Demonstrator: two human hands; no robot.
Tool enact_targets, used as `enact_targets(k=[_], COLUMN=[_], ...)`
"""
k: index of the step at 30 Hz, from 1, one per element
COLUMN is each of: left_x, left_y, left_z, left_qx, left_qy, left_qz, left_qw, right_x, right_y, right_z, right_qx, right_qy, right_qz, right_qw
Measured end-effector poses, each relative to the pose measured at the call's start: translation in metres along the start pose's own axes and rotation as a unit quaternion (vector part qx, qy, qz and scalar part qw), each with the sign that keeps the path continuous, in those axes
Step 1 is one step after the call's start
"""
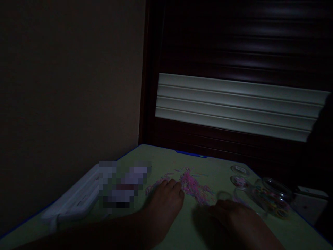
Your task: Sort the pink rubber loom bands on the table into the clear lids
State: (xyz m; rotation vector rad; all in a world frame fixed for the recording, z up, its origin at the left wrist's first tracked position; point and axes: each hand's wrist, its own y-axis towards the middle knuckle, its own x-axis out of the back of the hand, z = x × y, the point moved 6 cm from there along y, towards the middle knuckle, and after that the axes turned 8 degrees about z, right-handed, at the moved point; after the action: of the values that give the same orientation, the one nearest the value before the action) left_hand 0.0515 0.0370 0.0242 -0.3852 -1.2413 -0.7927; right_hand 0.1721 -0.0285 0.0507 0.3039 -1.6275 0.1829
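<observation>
On the pale table lies a loose pile of small pink bands (191,184), like little elastics, with a few in other pastel colours. My left hand (168,195) rests at the left edge of this pile, its fingers curled down; whatever they pinch is hidden. Some bands (149,189) lie just left of it. To the right of the pile, my right hand (235,217) is low over the table with its fingers bent together, and I cannot make out what is in them. A faint clear round rim (225,195) shows just behind its fingers. The picture is very dark.
A clear jar (277,198) of coloured bands lies tipped at the right. Near it are a small round dish of bands (239,181), a clear lid (239,169) and a pale boxy object (310,203). A white tray-like object (75,194) and a pixelated item (130,182) lie left.
</observation>
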Motion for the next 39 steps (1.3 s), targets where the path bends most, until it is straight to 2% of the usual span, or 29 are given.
enact_targets(k=[8,18,24,31,39], left_x=[0.0002,0.0023,0.0025,0.0013,0.0085], left_y=[-0.002,-0.0004,-0.0005,0.0013,-0.0035], left_z=[-0.0006,-0.0017,-0.0024,-0.0012,-0.0052], left_qx=[0.012,0.009,-0.008,-0.014,-0.047], left_qy=[0.0,0.013,0.018,0.019,-0.006], left_qz=[-0.02,-0.015,-0.012,-0.026,-0.024], left_qw=[1.0,1.0,1.0,0.999,0.999], right_x=[-0.0012,-0.0048,-0.0027,0.0,-0.0003], right_y=[-0.0002,0.0011,0.0007,-0.0001,0.0], right_z=[-0.0001,-0.0006,0.0006,0.0017,0.0], right_qx=[0.0,-0.001,0.02,0.014,0.009], right_qy=[-0.001,-0.014,-0.004,0.016,0.001], right_qz=[-0.009,-0.002,-0.034,-0.021,-0.023], right_qw=[1.0,1.0,0.999,1.0,1.0])
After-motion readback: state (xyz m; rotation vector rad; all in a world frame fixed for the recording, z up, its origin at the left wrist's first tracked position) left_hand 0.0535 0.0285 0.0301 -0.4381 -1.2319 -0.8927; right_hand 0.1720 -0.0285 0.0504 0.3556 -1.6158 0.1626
